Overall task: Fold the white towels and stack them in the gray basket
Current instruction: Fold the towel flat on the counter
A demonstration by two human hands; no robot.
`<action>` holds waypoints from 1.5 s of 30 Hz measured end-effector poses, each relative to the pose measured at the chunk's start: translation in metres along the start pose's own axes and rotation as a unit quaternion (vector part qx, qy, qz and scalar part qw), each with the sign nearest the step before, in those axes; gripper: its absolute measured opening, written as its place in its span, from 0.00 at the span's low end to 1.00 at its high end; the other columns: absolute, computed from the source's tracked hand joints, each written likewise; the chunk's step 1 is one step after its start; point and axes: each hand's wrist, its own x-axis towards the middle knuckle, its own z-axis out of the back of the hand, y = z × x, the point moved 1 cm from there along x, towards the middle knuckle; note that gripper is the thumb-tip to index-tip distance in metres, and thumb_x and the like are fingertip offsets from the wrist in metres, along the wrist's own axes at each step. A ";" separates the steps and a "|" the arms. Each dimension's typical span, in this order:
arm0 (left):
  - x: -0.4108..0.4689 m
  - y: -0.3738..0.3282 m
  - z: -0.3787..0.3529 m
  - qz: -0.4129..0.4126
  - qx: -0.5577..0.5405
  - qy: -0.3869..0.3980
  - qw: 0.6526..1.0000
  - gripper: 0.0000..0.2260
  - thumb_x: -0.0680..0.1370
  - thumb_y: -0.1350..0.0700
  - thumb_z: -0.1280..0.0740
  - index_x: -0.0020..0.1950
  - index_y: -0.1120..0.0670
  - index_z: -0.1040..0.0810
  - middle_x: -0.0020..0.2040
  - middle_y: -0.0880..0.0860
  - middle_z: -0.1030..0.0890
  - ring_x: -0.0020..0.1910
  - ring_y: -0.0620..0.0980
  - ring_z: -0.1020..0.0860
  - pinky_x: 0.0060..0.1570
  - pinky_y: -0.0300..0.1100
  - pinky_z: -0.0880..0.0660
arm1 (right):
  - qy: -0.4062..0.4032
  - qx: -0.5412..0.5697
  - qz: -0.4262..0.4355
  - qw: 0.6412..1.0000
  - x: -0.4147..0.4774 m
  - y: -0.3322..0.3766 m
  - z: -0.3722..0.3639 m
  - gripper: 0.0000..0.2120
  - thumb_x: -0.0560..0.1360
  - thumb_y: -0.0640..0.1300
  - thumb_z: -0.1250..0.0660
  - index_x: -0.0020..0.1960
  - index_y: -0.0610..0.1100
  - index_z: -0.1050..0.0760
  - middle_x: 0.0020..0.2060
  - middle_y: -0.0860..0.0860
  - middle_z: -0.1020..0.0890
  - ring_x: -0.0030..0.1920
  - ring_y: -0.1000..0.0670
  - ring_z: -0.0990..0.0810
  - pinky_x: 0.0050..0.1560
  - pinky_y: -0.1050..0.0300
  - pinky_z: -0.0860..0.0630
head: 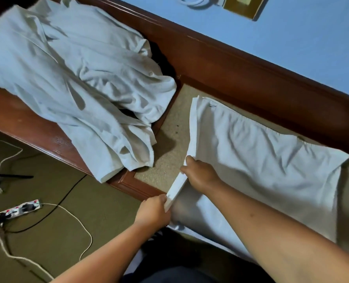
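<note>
One white towel [261,160] lies spread on the speckled surface, folded over on itself, wrinkled, its doubled left edge lifted off the surface and pinched up in a thick band. To its left a heap of towels [73,82] — white, unfolded, crumpled — lies piled on the wooden ledge, one corner drooping over the front edge.

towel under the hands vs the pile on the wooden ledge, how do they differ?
The towel under the hands is spread out flat on the carpet, folded over, its edges lined up; the pile lies crumpled on the wooden ledge.
The left hand and right hand both pinch the flat towel's near edge; nothing touches the pile.
The pile hangs over the ledge's front; the flat towel lies wholly at the lower level.
Both are white cloth.
</note>
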 end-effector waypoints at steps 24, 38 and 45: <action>-0.051 -0.107 -0.184 0.202 -0.276 -0.008 0.940 0.35 0.66 0.47 0.17 0.60 0.57 0.35 0.54 0.55 0.25 0.52 0.55 0.22 0.57 0.55 0.22 | 0.001 0.331 -0.381 0.863 -0.326 -0.222 -0.158 0.08 0.79 0.53 0.35 0.55 0.52 0.24 0.51 0.53 0.20 0.48 0.53 0.22 0.52 0.54 0.23; -0.124 -0.076 -0.168 0.088 -0.201 0.067 0.973 0.13 0.71 0.50 0.27 0.53 0.54 0.20 0.46 0.51 0.15 0.47 0.51 0.17 0.49 0.50 0.20 | -0.001 0.576 -0.357 0.735 -0.312 -0.173 -0.207 0.23 0.75 0.51 0.27 0.65 0.42 0.26 0.62 0.44 0.21 0.52 0.50 0.23 0.51 0.58 0.30; -0.142 -0.068 -0.179 0.082 -0.167 0.003 0.982 0.12 0.79 0.49 0.29 0.58 0.53 0.25 0.48 0.49 0.19 0.45 0.47 0.21 0.41 0.44 0.26 | -0.003 0.599 -0.341 0.724 -0.325 -0.159 -0.226 0.23 0.75 0.51 0.27 0.65 0.43 0.28 0.61 0.48 0.20 0.57 0.49 0.22 0.62 0.49 0.24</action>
